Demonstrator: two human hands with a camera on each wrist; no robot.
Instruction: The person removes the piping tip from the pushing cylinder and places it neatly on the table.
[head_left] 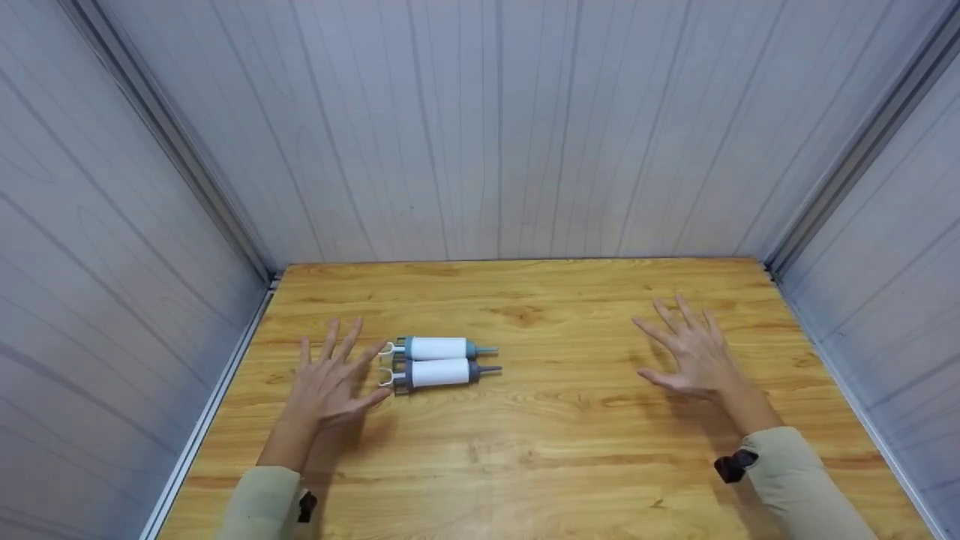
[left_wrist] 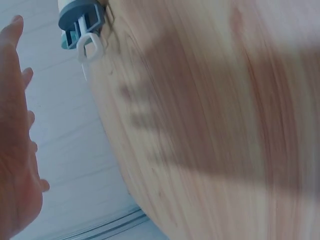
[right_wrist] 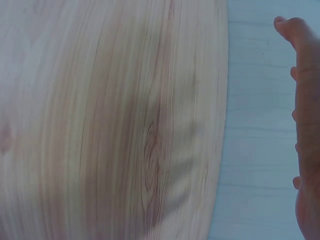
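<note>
Two large syringes lie side by side on the wooden table, their thin nozzles pointing right and their white ring handles pointing left. The farther syringe [head_left: 439, 348] has a white barrel with teal ends; the nearer syringe [head_left: 441, 372] has dark grey-blue ends. My left hand [head_left: 326, 386] is spread just left of the handles, over its shadow, holding nothing. In the left wrist view a handle end [left_wrist: 90, 47] shows beyond that hand's fingers. Far to the right, my right hand [head_left: 696, 358] hovers above the wood with fingers spread, also holding nothing.
The wooden table [head_left: 517, 465] is enclosed by a pale back wall [head_left: 517, 135], a left wall [head_left: 97, 300] and a right wall [head_left: 892, 315]. Metal strips run along the corners and side edges. Each sleeve carries a small black device at the wrist.
</note>
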